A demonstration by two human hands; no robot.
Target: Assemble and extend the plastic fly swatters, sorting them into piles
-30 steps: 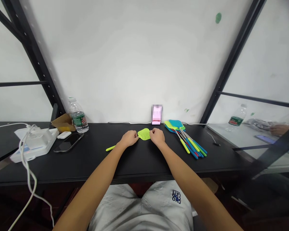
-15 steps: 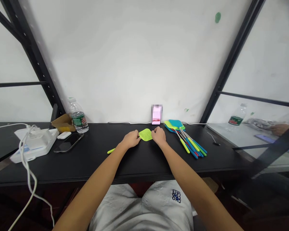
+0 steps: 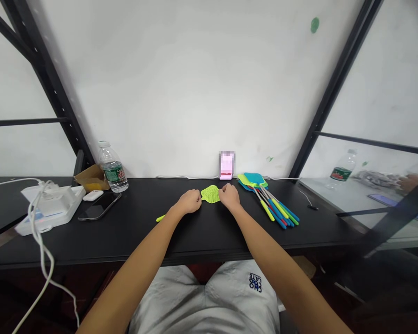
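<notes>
a work room with desks side by side

this looks like a work room, maybe an office or a workshop, i can't tell which. a long black desk [image 3: 202, 232] stands by a white wall [image 3: 177, 93], with a black metal frame [image 3: 51, 89], and past it another person [image 3: 410, 183] is at a pale desk [image 3: 355, 204]

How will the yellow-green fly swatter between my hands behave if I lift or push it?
The fly swatter is probably light for its size, since its head looks thin and full of small holes. That thin head would likely flex somewhat under a push. Its broad, flat shape should make it more apt to slide than roll.
</notes>
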